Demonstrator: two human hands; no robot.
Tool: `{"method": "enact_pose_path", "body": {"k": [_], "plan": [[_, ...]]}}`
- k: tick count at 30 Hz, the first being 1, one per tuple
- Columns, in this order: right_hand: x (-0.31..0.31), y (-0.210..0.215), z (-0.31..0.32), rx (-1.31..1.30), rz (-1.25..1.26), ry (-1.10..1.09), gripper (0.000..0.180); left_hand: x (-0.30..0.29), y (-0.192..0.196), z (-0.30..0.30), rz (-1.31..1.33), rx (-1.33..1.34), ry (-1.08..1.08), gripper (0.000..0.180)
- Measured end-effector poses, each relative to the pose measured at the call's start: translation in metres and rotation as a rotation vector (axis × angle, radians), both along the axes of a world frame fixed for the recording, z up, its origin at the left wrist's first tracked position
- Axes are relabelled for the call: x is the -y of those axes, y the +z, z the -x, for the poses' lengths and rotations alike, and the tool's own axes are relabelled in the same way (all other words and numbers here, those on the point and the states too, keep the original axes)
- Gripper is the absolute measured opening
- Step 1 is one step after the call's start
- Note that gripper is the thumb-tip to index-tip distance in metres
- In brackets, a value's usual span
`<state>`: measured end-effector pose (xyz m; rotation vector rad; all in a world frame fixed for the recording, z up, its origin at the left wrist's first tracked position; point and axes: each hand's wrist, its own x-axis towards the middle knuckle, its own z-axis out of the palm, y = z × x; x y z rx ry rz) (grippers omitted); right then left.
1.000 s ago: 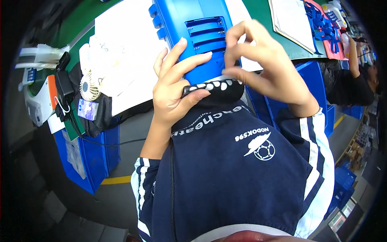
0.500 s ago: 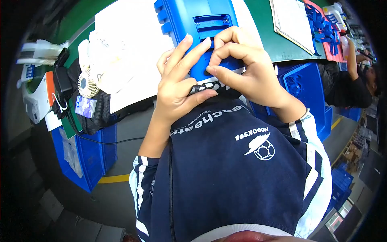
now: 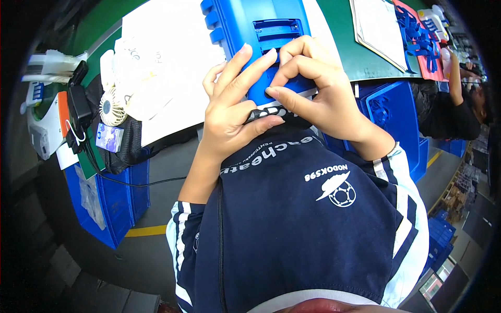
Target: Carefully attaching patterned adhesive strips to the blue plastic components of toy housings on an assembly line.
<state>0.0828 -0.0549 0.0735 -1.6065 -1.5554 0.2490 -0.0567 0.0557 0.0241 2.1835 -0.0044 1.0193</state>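
A blue plastic housing (image 3: 237, 28) with slots in its face and knobs along its left side lies in front of me. My left hand (image 3: 229, 107) is at its near left. Two of its fingers reach over the housing, while the thumb and bent index finger close on a black ridged piece (image 3: 254, 116); what this is I cannot make out. My right hand (image 3: 318, 86) is bent over the housing's near right part. Its thumb and index fingertips come close together beside a small dark spot; anything between them is hidden.
White paper (image 3: 172, 104) lies under the housing on the green table (image 3: 342, 44). A small fan (image 3: 111, 107), a purple packet (image 3: 109, 138) and black cables are on the left. Blue bins (image 3: 394, 115) stand below both sides. A co-worker's arm (image 3: 455, 78) shows far right, near blue straps.
The housing has shifted very slightly to the right, and the right fingers with it. Both hands keep nearly the same grip.
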Motion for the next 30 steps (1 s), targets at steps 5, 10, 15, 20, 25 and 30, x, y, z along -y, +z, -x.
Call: {"method": "enact_pose_path", "body": {"k": [5,10,15,20,25,30], "plan": [[-0.003,0.001,0.001,0.119,-0.029,0.004,0.025,-0.004,-0.004,0.002,0.041,0.013,0.003,0.036],[0.004,-0.03,-0.028,-0.358,-0.291,-0.192,0.028,-0.013,-0.002,0.005,-0.019,-0.012,0.018,0.038],[0.026,-0.067,-0.055,-1.502,0.344,0.027,0.05,-0.02,0.007,0.02,-0.01,-0.129,-0.055,0.034],[-0.004,-0.071,-0.003,-1.924,0.419,0.266,0.06,-0.027,-0.005,0.04,0.253,-0.103,-0.222,0.031],[-0.003,-0.076,0.019,-2.212,0.315,0.335,0.06,-0.013,0.001,0.05,0.461,-0.028,-0.137,0.044],[-0.008,-0.076,0.008,-2.172,0.034,0.124,0.059,-0.021,0.011,0.024,0.441,-0.04,-0.221,0.036]]}}
